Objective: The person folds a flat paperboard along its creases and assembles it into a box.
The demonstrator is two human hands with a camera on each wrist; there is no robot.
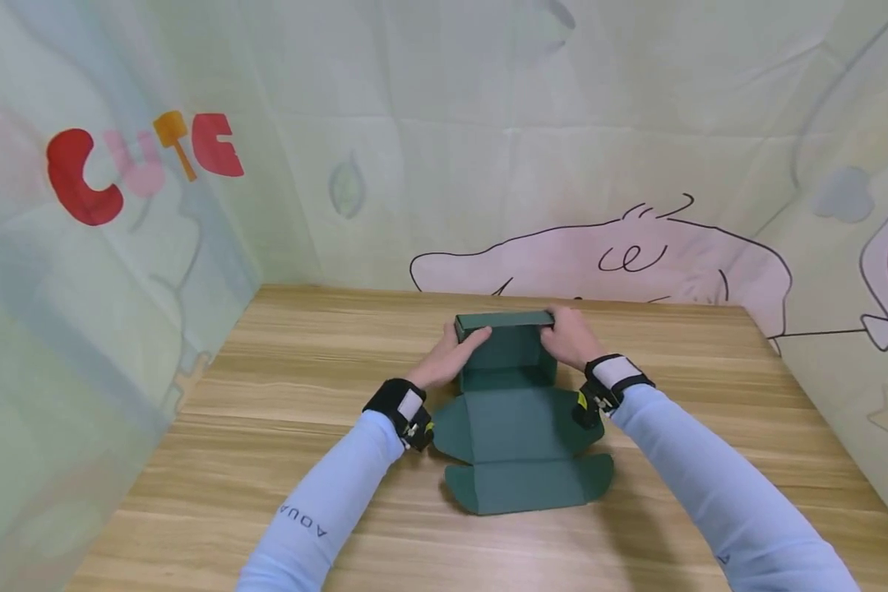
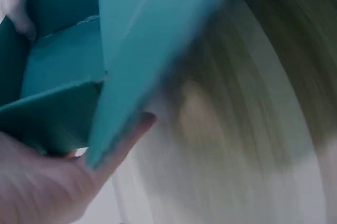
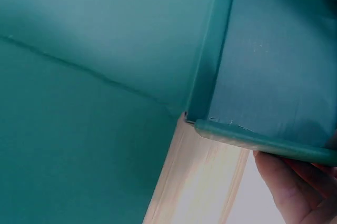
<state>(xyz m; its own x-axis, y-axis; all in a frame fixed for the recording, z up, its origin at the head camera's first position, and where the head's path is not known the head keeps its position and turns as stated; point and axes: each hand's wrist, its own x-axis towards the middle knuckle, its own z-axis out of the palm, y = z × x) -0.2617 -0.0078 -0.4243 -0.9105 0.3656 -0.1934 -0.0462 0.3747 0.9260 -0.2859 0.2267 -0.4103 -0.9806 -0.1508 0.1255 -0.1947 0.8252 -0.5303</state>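
Note:
A dark green cardboard mailer box (image 1: 509, 349) stands on its side near the middle of the table, its hollow facing me. Its unfolded lid (image 1: 521, 427) lies towards me, with side flaps and a front flap spread out. My left hand (image 1: 444, 359) grips the left wall, thumb near the upper left corner. At the upper right corner, my right hand (image 1: 571, 339) holds the right wall. In the left wrist view, the left hand (image 2: 47, 182) is around the box wall (image 2: 52, 111). In the right wrist view, fingers (image 3: 284, 184) press the wall's outside; the rest is cut off.
The wood-grain table (image 1: 326, 345) extends on both sides of the box. A printed cloth backdrop (image 1: 385, 164) with cartoon drawings and the letters CUTE hangs behind and along the sides.

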